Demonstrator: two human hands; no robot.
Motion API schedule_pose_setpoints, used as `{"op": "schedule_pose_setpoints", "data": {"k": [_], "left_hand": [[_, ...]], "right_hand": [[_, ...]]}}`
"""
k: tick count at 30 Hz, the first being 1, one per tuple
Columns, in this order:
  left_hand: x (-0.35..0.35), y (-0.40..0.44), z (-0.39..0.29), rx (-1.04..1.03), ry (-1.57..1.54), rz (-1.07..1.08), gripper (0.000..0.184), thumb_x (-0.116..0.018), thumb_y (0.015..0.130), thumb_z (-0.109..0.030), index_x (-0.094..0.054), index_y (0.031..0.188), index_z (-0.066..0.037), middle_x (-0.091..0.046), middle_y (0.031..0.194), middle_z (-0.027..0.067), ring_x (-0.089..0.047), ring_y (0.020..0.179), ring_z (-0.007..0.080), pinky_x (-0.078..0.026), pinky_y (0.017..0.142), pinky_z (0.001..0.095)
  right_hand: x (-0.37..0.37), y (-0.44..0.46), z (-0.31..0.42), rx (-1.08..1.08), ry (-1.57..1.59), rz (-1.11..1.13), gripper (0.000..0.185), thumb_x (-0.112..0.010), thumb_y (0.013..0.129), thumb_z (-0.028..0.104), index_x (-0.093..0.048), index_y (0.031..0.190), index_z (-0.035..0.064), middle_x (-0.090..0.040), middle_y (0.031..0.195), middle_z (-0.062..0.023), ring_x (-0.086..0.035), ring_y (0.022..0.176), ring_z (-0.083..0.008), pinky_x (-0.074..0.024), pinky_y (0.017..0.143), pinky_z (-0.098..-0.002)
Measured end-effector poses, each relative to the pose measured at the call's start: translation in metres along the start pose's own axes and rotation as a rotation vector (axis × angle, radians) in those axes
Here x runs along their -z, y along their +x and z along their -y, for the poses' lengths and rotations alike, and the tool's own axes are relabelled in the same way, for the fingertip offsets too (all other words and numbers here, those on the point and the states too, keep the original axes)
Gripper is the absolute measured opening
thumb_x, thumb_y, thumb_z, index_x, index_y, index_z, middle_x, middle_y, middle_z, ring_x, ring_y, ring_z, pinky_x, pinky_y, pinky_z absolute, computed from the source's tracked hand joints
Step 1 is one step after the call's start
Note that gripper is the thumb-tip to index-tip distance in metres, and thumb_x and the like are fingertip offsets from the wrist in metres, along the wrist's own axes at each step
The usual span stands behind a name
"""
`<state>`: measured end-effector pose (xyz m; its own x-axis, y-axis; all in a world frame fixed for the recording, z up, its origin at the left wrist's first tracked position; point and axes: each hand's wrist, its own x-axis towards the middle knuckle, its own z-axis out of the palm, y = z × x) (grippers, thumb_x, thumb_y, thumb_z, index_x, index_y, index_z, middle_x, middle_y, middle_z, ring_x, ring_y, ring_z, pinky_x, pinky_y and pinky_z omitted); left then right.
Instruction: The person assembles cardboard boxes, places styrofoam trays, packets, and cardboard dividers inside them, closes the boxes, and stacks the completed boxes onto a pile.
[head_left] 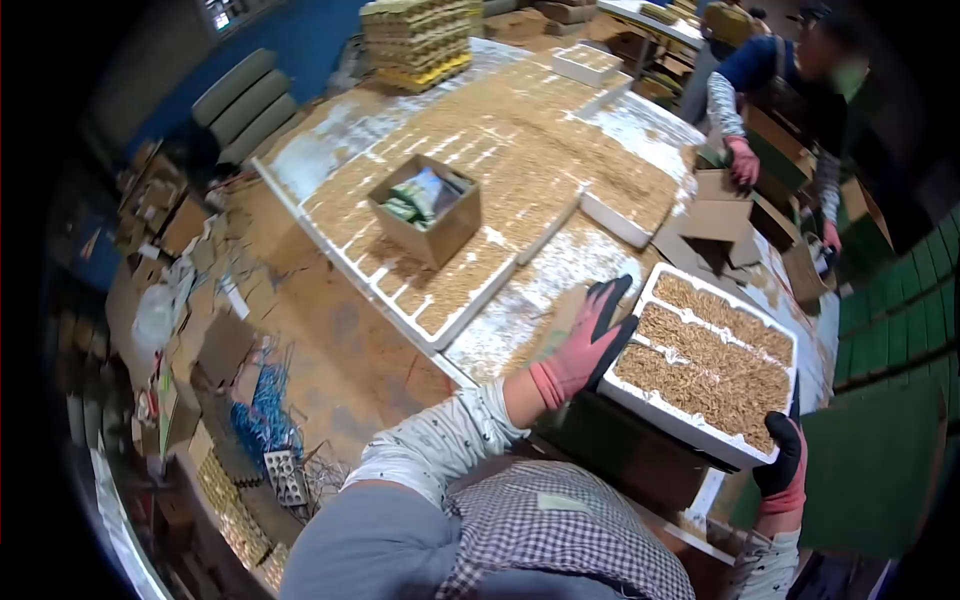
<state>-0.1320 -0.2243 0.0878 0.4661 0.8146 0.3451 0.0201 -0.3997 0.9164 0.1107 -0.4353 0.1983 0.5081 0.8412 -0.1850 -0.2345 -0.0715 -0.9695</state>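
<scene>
A white foam tray (681,408) packed with tan, grain-like pieces is held in front of me, slightly tilted. Rows of white dividers run through its contents. My left hand (588,345), in a pink glove with dark fingers, presses along the tray's left side, fingers stretched. At the near right corner, my right hand (785,465) grips the rim, its thumb over the edge; its other fingers are hidden beneath. Beyond my left hand lies the table (550,275), with white powdery patches and more trays filled with the same tan material (525,150).
On the filled trays sits an open cardboard box (440,235) with packets inside. Stacked egg-carton trays (415,45) stand at the back. A co-worker (775,90) in pink gloves handles cardboard boxes at right. Green crates (900,320) line the right side. Blue strapping (268,410) litters the floor.
</scene>
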Motion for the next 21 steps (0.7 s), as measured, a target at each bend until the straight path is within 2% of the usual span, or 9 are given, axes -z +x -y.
{"op": "schedule_pose_setpoints", "data": {"k": [4,7,9,11,13,15,17,19,21], "left_hand": [[0.120,0.058,-0.004,-0.313,0.468,-0.354,0.043,-0.057,0.084,-0.030,-0.056,0.116,-0.002,-0.059,0.112,0.0166,-0.054,0.107,0.0280,-0.040,0.096,0.0380],[0.218,0.094,0.025,0.137,1.177,-0.461,0.039,-0.065,0.076,-0.026,-0.060,0.113,-0.016,-0.061,0.108,0.0095,-0.057,0.099,0.0262,-0.042,0.090,0.0387],[0.258,0.112,0.065,0.074,1.544,-0.304,0.055,-0.069,0.070,-0.025,-0.054,0.123,-0.022,-0.049,0.130,0.0018,-0.044,0.118,0.0274,-0.033,0.099,0.0444],[0.268,0.120,0.080,-0.123,1.558,-0.011,0.048,-0.069,0.070,-0.027,-0.059,0.115,-0.016,-0.058,0.121,0.0051,-0.053,0.111,0.0274,-0.030,0.102,0.0433],[0.275,0.141,0.084,0.207,1.490,0.070,0.039,-0.069,0.068,-0.032,-0.066,0.101,-0.011,-0.065,0.102,0.0087,-0.060,0.099,0.0273,-0.037,0.096,0.0413],[0.275,0.135,0.058,0.099,1.407,-0.123,0.031,-0.069,0.067,-0.035,-0.068,0.084,-0.009,-0.066,0.086,0.0125,-0.061,0.086,0.0302,-0.047,0.076,0.0400],[0.276,0.127,0.054,0.022,1.314,-0.235,0.026,-0.070,0.071,-0.028,-0.066,0.087,-0.007,-0.065,0.090,0.0126,-0.059,0.088,0.0311,-0.046,0.078,0.0414],[0.205,0.115,-0.009,-0.373,1.036,-0.449,0.020,-0.068,0.075,-0.011,-0.063,0.093,-0.004,-0.064,0.093,0.0109,-0.059,0.087,0.0287,-0.045,0.081,0.0362],[0.113,0.088,-0.060,-0.490,0.675,-0.267,0.026,-0.068,0.070,-0.006,-0.060,0.095,-0.004,-0.062,0.091,0.0114,-0.058,0.086,0.0328,-0.044,0.081,0.0393]], "right_hand": [[0.028,0.050,-0.032,-0.184,-0.186,0.202,0.069,-0.053,0.078,-0.003,-0.030,0.141,0.0143,-0.058,0.104,-0.0054,-0.055,0.090,-0.0185,-0.0491,0.070,-0.0350],[0.023,0.053,-0.026,-0.303,-0.643,0.083,0.072,-0.061,0.072,-0.002,-0.032,0.137,0.0051,-0.062,0.091,-0.0078,-0.059,0.082,-0.0226,-0.0482,0.073,-0.0322],[0.021,0.063,-0.046,0.059,-1.672,0.264,0.070,-0.069,0.067,0.004,-0.038,0.130,0.0002,-0.063,0.093,-0.0138,-0.060,0.089,-0.0282,-0.0472,0.081,-0.0336],[0.011,0.072,-0.050,0.062,-1.894,0.325,0.055,-0.071,0.069,0.023,-0.049,0.116,0.0021,-0.062,0.095,-0.0162,-0.058,0.096,-0.0310,-0.0465,0.083,-0.0372],[0.004,0.078,-0.042,0.005,-1.987,0.352,0.049,-0.070,0.071,0.031,-0.054,0.109,0.0046,-0.063,0.096,-0.0147,-0.057,0.097,-0.0300,-0.0460,0.083,-0.0368],[-0.004,0.075,-0.020,0.159,-1.923,0.292,0.039,-0.068,0.072,0.039,-0.061,0.095,0.0075,-0.064,0.089,-0.0124,-0.060,0.090,-0.0291,-0.0475,0.077,-0.0366],[-0.001,0.081,0.001,0.288,-1.626,0.065,0.035,-0.068,0.074,0.038,-0.065,0.091,0.0073,-0.065,0.082,-0.0133,-0.063,0.080,-0.0272,-0.0492,0.071,-0.0373],[0.014,0.102,0.040,0.354,-1.188,-0.157,0.035,-0.064,0.079,0.036,-0.066,0.094,0.0041,-0.066,0.079,-0.0156,-0.064,0.073,-0.0282,-0.0500,0.068,-0.0375],[0.071,0.159,0.033,0.258,-0.536,-0.290,0.038,-0.062,0.081,0.035,-0.064,0.101,0.0018,-0.066,0.083,-0.0180,-0.065,0.077,-0.0307,-0.0502,0.070,-0.0369]]}}
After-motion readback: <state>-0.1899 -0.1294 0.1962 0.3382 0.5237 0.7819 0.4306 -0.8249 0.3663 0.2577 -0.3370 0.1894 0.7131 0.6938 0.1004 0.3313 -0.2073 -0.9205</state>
